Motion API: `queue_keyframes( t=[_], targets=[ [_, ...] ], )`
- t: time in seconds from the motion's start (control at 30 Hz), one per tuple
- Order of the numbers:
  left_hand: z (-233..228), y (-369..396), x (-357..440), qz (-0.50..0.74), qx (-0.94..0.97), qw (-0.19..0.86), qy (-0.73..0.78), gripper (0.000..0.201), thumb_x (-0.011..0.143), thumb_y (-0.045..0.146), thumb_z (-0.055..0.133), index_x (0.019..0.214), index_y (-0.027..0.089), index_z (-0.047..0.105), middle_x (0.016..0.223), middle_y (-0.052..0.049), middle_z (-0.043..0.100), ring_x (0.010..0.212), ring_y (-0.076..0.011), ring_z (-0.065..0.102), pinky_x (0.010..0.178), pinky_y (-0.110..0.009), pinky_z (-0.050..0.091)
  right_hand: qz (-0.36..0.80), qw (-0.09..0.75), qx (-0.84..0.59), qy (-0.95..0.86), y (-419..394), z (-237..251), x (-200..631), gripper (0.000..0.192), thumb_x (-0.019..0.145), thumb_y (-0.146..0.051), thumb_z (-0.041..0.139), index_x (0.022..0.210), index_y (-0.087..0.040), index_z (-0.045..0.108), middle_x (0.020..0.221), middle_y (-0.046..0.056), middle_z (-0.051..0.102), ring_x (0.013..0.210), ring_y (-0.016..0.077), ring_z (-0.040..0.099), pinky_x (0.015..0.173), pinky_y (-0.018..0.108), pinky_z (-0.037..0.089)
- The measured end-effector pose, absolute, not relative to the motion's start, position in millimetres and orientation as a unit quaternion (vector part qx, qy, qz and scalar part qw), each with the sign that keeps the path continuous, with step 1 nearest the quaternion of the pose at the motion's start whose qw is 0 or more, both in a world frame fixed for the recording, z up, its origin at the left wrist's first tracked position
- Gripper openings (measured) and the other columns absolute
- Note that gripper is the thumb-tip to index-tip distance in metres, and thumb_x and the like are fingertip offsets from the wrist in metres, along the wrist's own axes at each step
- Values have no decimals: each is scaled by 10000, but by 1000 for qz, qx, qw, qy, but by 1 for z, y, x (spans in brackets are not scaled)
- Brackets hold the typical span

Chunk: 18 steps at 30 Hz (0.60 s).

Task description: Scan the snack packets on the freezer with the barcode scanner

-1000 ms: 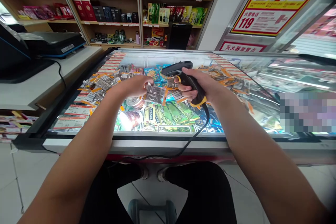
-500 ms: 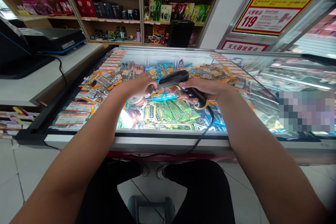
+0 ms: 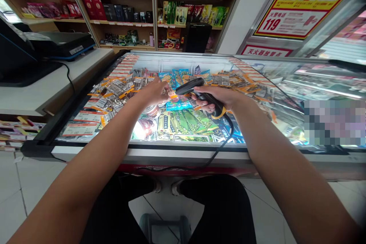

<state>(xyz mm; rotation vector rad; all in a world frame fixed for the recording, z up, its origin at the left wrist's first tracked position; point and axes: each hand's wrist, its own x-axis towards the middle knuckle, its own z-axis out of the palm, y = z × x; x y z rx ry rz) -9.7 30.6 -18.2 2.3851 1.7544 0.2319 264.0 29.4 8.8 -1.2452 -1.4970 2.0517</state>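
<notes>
Since the earlier frames the small packet (image 3: pixel 170 93) has been lowered from an upright, face-on hold to a low position just under the scanner's head, and the barcode scanner (image 3: pixel 200 93) has been tipped from pointing far to pointing left, toward the left hand; between the last two frames little has been shifted, only the left hand (image 3: pixel 154 90) being carried slightly farther over the glass.

The packet is pinched at the fingertips of the left hand, the fingers being closed on it; it is held just left of the scanner's head, nearly touching it, above the glass lid of the freezer (image 3: pixel 183 148); only a small orange-edged part of it is seen. The scanner's handle is wrapped by the right hand (image 3: pixel 219 99), fingers closed around the black and yellow grip; its cable (image 3: pixel 220 146) is trailed toward the near edge of the freezer and over it.

One scanner, one held packet and two hands are counted; many further silver and orange packets (image 3: pixel 114 93) are heaped on the glass at the far left and along the far right, too many and too overlapped to be counted. Green and blue frozen goods (image 3: pixel 185 122) are seen beneath the glass. A white surface (image 3: pixel 42 91) with a dark device is seen at the left; stocked shelves (image 3: pixel 128 11) are seen at the far side.
</notes>
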Motion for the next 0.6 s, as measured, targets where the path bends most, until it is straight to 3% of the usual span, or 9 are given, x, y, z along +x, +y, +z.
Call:
queue_keyframes(
  t=[0.23,0.33,0.5,0.6],
  targets=[
    [-28,40,-9,91,806,49,583,455,930,404,625,1347,221,611,1399,-160,536,1303,-322,566,1065,-409,468,725,165,-422,-519,34,6,269,381,873,-567,762,936,-236,582,614,-31,418,450,91,248,335,260,302],
    [-29,40,-8,79,794,13,602,457,943,405,617,1362,224,615,1435,-170,533,1358,-360,512,1097,-467,436,725,186,-410,-520,34,7,268,353,898,-538,742,911,-222,584,623,-37,420,450,81,269,363,243,319],
    [-27,37,-9,80,756,-76,645,410,928,288,603,1325,194,640,1484,-202,525,1425,-396,439,1140,-537,348,672,332,-424,-508,38,8,263,311,914,-501,715,900,-211,605,726,6,551,477,85,388,390,232,349],
    [-27,35,-4,111,752,-74,645,385,920,258,580,1294,205,653,1453,-197,558,1399,-391,463,1108,-537,358,607,405,-479,-488,40,7,260,293,895,-490,736,921,-221,623,801,41,636,493,104,439,400,256,390]
  ],
)
